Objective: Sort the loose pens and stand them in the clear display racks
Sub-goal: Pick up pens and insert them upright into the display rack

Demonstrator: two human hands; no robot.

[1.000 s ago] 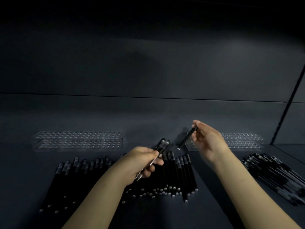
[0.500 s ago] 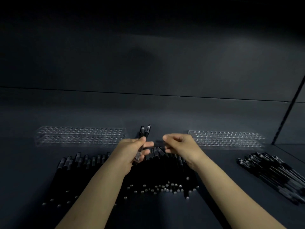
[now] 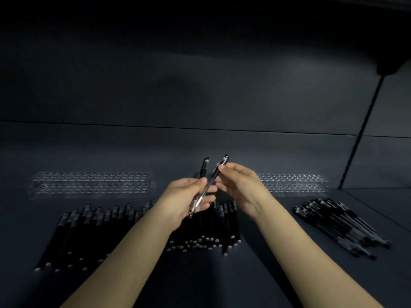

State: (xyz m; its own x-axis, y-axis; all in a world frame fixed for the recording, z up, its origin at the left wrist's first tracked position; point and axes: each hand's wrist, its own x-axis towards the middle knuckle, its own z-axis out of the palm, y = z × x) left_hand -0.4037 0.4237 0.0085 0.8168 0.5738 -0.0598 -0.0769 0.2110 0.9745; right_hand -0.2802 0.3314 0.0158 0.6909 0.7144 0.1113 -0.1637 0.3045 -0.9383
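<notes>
Head view: left hand (image 3: 189,197) curled round a clear-barrelled pen (image 3: 203,194) and a second pen (image 3: 204,168); right hand (image 3: 242,187) pinches the first's capped end. Racks (image 3: 89,183), seemingly empty, lie beyond loose pens (image 3: 106,227) on the desk (image 3: 222,281). Advice: separate cleanly, cap upward, seat in nearest hole.

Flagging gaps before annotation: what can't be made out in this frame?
Head view only:
- Print on the clear-barrelled pen: too small.
- Lower barrel of the second pen: behind the left hand.
- Inner end of the right rack: behind the right hand.
- Centre pen pile: partly under both forearms.
</notes>
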